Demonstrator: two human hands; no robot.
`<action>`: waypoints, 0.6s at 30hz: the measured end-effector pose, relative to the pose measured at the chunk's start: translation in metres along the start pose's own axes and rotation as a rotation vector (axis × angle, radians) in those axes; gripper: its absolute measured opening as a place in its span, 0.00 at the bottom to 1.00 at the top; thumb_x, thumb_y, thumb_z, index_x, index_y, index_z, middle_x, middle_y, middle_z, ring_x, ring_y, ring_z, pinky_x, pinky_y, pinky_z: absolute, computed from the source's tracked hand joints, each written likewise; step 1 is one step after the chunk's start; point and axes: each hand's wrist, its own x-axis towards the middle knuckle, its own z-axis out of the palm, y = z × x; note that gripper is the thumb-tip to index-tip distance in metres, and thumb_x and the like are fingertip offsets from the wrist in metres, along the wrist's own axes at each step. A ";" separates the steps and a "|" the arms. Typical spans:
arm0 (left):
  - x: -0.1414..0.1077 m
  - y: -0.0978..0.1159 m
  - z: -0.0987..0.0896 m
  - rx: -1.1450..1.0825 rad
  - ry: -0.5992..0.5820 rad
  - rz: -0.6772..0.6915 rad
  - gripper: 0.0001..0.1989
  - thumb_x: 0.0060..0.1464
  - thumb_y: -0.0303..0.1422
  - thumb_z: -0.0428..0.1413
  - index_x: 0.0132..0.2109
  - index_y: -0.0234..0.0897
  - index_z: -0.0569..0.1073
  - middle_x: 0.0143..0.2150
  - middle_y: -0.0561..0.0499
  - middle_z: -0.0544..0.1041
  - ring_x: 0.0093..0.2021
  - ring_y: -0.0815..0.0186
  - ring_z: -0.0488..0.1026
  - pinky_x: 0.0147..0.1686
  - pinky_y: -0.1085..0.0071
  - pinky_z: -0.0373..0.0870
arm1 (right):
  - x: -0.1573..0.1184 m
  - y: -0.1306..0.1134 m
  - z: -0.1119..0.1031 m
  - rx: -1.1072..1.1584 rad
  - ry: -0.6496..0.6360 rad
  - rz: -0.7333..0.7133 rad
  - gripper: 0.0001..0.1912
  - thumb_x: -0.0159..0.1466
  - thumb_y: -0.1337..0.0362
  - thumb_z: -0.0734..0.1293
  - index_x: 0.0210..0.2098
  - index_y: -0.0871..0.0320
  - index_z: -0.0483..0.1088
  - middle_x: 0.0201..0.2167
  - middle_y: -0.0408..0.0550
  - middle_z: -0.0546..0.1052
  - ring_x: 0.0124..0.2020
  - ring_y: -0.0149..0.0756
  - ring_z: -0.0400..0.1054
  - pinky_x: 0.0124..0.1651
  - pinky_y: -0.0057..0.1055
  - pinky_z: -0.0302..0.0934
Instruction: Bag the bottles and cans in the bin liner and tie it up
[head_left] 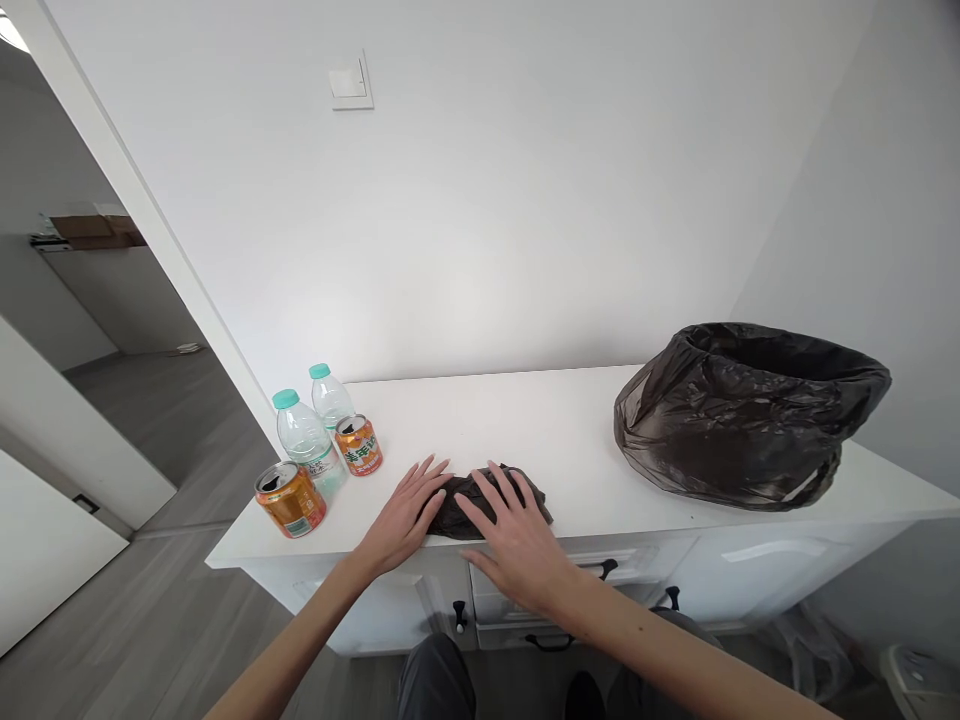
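A crumpled black plastic bag [454, 515] lies near the front edge of the white cabinet top. My left hand [409, 510] rests at its left side, fingers stretched out and touching it. Over its right part lies my right hand [514, 540], fingers spread and pressing on the plastic. Part of the bag is hidden under both hands. To the left stand two orange drink cans, one nearer the edge [291, 500] and one farther back [360, 446], both with opened tops. Beside them are two clear bottles with teal caps, a front one [304, 435] and a rear one [330, 397].
A large black plastic bag [720, 430] stands with its mouth spread at the right end of the cabinet top [510, 405]. Behind is a white wall with a light switch [350, 82]. Drawers with black handles [550, 642] are below. An open doorway lies left.
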 end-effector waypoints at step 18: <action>-0.004 -0.012 0.017 -0.013 0.183 -0.197 0.18 0.71 0.42 0.48 0.62 0.44 0.68 0.67 0.46 0.72 0.72 0.56 0.63 0.68 0.50 0.65 | 0.028 0.109 0.040 0.009 -0.181 0.390 0.34 0.75 0.42 0.45 0.75 0.47 0.52 0.78 0.44 0.49 0.78 0.48 0.36 0.76 0.58 0.37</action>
